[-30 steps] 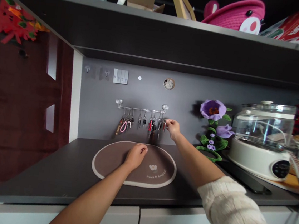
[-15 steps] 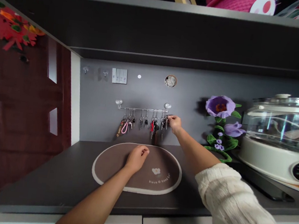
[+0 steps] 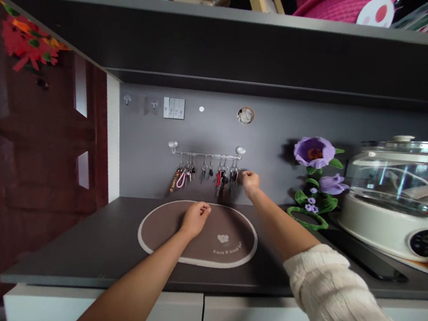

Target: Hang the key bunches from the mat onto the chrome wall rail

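Note:
A clear rail on the grey wall carries several hooks with keys. A pink strap and a brown strap with lettering hang at its left end; a red key piece hangs right of the middle. My right hand is just right of the rightmost keys, thumb and fingers pinched together. What the pinch holds, if anything, is too small to make out. My left hand is loosely closed over the brown oval mat, with nothing visible in it.
Purple felt flowers stand on the counter to the right, beside a white appliance with a clear top. A black phone-like slab lies before it. A dark shelf overhangs the counter; a red-brown door is at left.
My right hand has drawn slightly right, away from the keys at the rail's end. My left hand stays curled over the mat. The view has shifted slightly.

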`<action>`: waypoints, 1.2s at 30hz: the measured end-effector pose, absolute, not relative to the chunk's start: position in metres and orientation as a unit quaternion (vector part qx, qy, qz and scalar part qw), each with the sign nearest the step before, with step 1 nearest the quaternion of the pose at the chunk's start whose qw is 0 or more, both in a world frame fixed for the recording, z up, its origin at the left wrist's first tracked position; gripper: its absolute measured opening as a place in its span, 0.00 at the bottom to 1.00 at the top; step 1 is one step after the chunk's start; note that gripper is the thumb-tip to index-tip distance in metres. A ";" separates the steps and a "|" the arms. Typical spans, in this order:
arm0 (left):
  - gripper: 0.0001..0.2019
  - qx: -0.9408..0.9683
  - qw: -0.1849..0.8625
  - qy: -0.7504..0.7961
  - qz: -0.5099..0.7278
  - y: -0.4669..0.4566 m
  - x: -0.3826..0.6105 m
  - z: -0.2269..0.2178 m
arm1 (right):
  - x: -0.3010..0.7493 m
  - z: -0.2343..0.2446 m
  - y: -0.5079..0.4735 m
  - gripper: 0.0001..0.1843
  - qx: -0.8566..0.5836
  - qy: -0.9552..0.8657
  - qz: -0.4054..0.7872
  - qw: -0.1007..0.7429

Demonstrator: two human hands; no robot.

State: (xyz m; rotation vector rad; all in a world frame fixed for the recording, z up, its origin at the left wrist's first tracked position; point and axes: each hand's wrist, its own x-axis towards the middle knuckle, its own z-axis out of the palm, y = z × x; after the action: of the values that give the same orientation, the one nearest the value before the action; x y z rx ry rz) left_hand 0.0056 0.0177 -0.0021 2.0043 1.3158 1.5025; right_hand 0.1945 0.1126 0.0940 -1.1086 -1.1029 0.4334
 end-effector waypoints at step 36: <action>0.47 0.749 0.236 0.365 0.501 -0.080 -0.056 0.009 | 0.155 0.018 -0.076 0.48 -0.339 -0.731 0.283 0.520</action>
State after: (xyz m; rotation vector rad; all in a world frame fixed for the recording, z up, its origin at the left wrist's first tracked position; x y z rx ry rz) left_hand -0.0560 -0.0799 0.0091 2.0538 0.9996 1.3726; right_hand 0.1551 -0.0761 0.0183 -0.8135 -1.7539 0.6781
